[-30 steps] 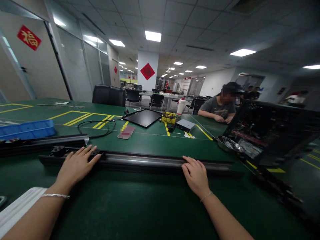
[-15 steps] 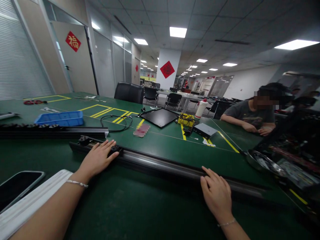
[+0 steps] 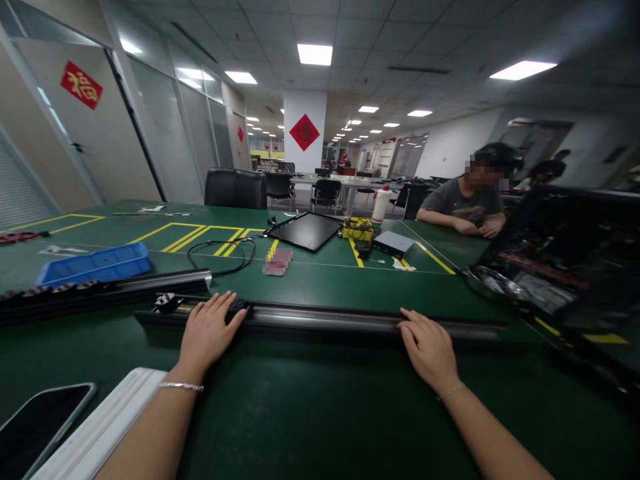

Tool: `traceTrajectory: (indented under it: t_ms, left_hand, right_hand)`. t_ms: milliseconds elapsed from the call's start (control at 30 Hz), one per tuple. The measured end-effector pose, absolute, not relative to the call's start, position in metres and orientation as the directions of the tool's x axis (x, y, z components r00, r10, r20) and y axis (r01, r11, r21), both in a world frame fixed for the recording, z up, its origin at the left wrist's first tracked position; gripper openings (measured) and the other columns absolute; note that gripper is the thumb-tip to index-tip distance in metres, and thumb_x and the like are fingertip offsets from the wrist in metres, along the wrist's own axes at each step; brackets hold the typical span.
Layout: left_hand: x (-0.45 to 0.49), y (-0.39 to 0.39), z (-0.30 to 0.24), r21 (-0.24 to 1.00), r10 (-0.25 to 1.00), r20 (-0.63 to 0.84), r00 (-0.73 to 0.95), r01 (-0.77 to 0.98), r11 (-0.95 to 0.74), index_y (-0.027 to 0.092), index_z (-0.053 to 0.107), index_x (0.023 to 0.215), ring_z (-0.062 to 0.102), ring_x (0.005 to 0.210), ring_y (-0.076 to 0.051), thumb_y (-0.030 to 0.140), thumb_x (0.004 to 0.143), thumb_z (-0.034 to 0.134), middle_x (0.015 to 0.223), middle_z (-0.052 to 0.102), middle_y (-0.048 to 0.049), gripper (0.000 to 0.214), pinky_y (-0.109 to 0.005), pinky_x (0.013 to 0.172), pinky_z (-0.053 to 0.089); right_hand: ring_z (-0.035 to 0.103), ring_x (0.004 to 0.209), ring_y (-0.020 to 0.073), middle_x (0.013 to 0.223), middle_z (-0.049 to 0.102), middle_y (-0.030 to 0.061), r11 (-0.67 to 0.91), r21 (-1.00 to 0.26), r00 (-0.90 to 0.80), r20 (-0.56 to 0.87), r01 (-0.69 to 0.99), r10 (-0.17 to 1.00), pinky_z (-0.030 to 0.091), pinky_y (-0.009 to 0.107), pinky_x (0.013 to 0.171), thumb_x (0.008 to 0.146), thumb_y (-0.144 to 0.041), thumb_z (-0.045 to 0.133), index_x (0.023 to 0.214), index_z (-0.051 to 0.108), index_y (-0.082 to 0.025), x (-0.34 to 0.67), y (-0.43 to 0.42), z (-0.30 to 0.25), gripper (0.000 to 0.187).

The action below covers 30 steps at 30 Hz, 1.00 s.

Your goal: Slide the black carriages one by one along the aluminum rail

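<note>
A long black metal channel (image 3: 320,321) lies across the green table in front of me, with a shiny strip along its inside. Over its left part rests my left hand (image 3: 210,333), fingers stretched out and slightly spread. By that hand's thumb and fingertips is a small black block (image 3: 239,307) inside the channel, partly hidden. Another small fitting (image 3: 167,302) sits at the left end. My right hand (image 3: 429,347) lies at the channel's right part, fingers extended over it and thumb at the near edge. Neither hand is wrapped around the channel.
Behind on the left are a second black channel (image 3: 165,285), a blue bin (image 3: 95,264) and a black cable (image 3: 223,257). A phone (image 3: 45,427) and white case (image 3: 105,427) lie near left. Across the table are a black panel (image 3: 307,230), grey box (image 3: 394,244) and seated person (image 3: 463,207).
My view has turned to the right, so the room has shifted left. The channel now lies more level across the view. Both hands stay on it in much the same places.
</note>
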<state>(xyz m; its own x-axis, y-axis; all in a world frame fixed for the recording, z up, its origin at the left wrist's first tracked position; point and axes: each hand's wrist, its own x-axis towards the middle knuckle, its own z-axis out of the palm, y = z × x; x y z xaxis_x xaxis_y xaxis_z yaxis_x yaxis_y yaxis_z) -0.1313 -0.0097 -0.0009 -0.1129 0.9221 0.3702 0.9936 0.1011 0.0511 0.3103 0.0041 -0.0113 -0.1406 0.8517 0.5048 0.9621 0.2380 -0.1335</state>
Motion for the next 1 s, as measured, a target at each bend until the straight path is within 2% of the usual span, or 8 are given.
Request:
traceTrajectory:
  t_ms: [233,400,600,667,733,833,900,1000]
  left_hand:
    - [-0.125,-0.008,0.001,0.081,0.920,0.363,-0.146,0.989,0.125,0.017,0.048,0.127,0.035,0.129,-0.026,0.053,0.084,0.029,0.138,0.045,-0.0087,0.060,-0.046,0.105,0.024]
    - [-0.119,-0.011,0.004,0.134,0.921,0.346,-0.179,0.981,0.140,0.015,0.047,0.128,0.035,0.129,-0.027,0.052,0.084,0.028,0.138,0.045,-0.0090,0.060,-0.047,0.105,0.023]
    - [-0.101,-0.022,0.000,0.133,0.910,0.367,-0.191,0.979,0.152,0.012,0.046,0.128,0.036,0.128,-0.028,0.046,0.087,0.021,0.139,0.043,-0.0130,0.059,-0.051,0.105,0.022]
    - [-0.099,-0.023,-0.002,0.115,0.908,0.374,-0.188,0.981,0.155,0.012,0.045,0.128,0.037,0.128,-0.028,0.046,0.087,0.020,0.139,0.043,-0.0133,0.059,-0.052,0.105,0.022]
    - [-0.099,-0.023,-0.004,0.116,0.910,0.372,-0.184,0.982,0.151,0.012,0.047,0.127,0.039,0.126,-0.029,0.046,0.087,0.021,0.138,0.044,-0.0130,0.058,-0.053,0.104,0.022]
    - [-0.101,-0.021,-0.006,0.120,0.902,0.394,-0.178,0.983,0.141,0.012,0.048,0.126,0.041,0.124,-0.028,0.045,0.087,0.023,0.137,0.045,-0.0130,0.057,-0.053,0.104,0.022]
    - [-0.101,-0.020,-0.008,0.112,0.889,0.423,-0.177,0.983,0.143,0.012,0.049,0.125,0.043,0.122,-0.028,0.044,0.087,0.025,0.136,0.046,-0.0130,0.055,-0.052,0.104,0.023]
    - [-0.102,-0.019,-0.011,0.102,0.877,0.448,-0.173,0.985,0.143,0.015,0.050,0.124,0.045,0.120,-0.027,0.042,0.087,0.027,0.134,0.049,-0.0123,0.052,-0.052,0.103,0.025]
  right_hand:
    - [0.047,0.118,0.0231,0.126,0.055,0.0088,0.157,-0.179,-0.037,0.538,0.971,0.842,0.029,0.048,0.100,0.088,-0.028,0.027,0.116,0.058,-0.020,0.284,-0.007,-0.012,0.042]
    - [0.029,0.132,0.0208,0.143,0.036,0.0039,0.433,-0.054,-0.397,0.310,0.900,0.864,0.020,0.048,0.107,0.089,-0.040,0.032,0.139,0.030,-0.025,0.243,-0.020,0.004,0.052]
    - [0.036,0.128,0.0190,0.135,0.048,0.0003,0.518,-0.127,-0.480,0.242,0.846,0.843,0.019,0.048,0.107,0.091,-0.044,0.028,0.131,0.043,-0.029,0.253,-0.015,0.012,0.045]
    - [0.040,0.124,0.0192,0.128,0.054,0.0013,0.426,-0.156,-0.361,0.323,0.891,0.875,0.021,0.047,0.106,0.092,-0.039,0.026,0.123,0.053,-0.026,0.287,-0.012,0.004,0.043]
    - [0.042,0.122,0.0240,0.124,0.057,0.0061,0.221,-0.206,-0.116,0.426,0.953,0.897,0.024,0.051,0.104,0.090,-0.041,0.028,0.118,0.058,-0.021,0.326,-0.009,-0.007,0.046]
    - [0.043,0.120,0.0293,0.125,0.055,0.0150,-0.128,-0.356,0.298,0.480,0.926,0.825,0.032,0.052,0.098,0.088,-0.038,0.025,0.117,0.058,-0.011,0.370,-0.005,-0.018,0.053]
    - [0.038,0.124,0.0316,0.131,0.049,0.0161,-0.309,-0.388,0.474,0.469,0.868,0.745,0.028,0.055,0.099,0.087,-0.039,0.023,0.123,0.054,-0.009,0.376,-0.002,-0.019,0.056]
    - [0.028,0.131,0.0285,0.140,0.038,0.0130,-0.296,-0.322,0.419,0.438,0.899,0.796,0.021,0.051,0.104,0.088,-0.040,0.020,0.131,0.045,-0.010,0.352,-0.001,-0.016,0.058]
